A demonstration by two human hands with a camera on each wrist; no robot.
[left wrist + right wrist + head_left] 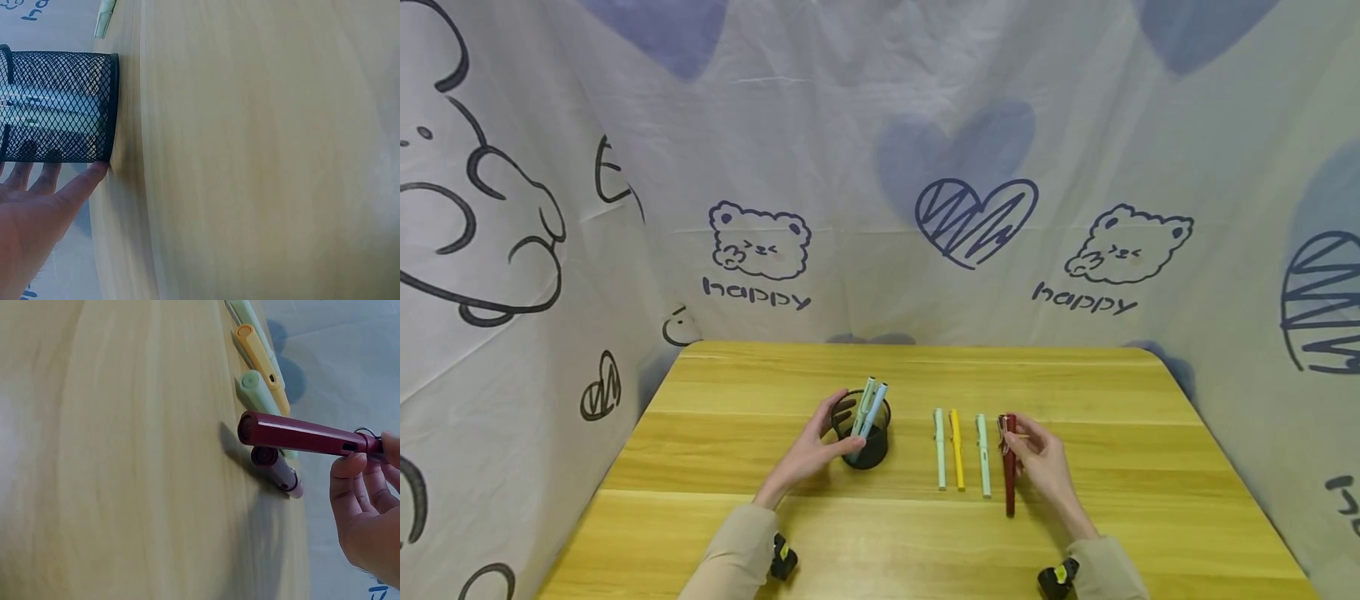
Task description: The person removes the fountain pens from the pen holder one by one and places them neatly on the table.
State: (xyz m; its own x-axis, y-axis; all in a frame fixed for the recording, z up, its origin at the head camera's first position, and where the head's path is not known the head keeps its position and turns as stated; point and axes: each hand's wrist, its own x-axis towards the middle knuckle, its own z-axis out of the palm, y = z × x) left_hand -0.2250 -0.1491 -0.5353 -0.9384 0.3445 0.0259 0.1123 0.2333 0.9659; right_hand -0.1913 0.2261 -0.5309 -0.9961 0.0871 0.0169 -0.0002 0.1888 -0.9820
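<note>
At a yellow wood-grain table (1150, 483) hemmed by white heart-printed cloth (850, 158), the left hand (817, 443) grips a round black mesh pen cup (872, 454); the right hand (1045, 462) pinches a slim dark-red pen (303, 434) above the surface

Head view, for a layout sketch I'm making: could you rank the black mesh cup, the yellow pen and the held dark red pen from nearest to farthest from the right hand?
1. Held dark red pen: in the right hand.
2. Yellow pen: to that hand's left.
3. Black mesh cup: farthest left, gripped by the left hand.
</note>
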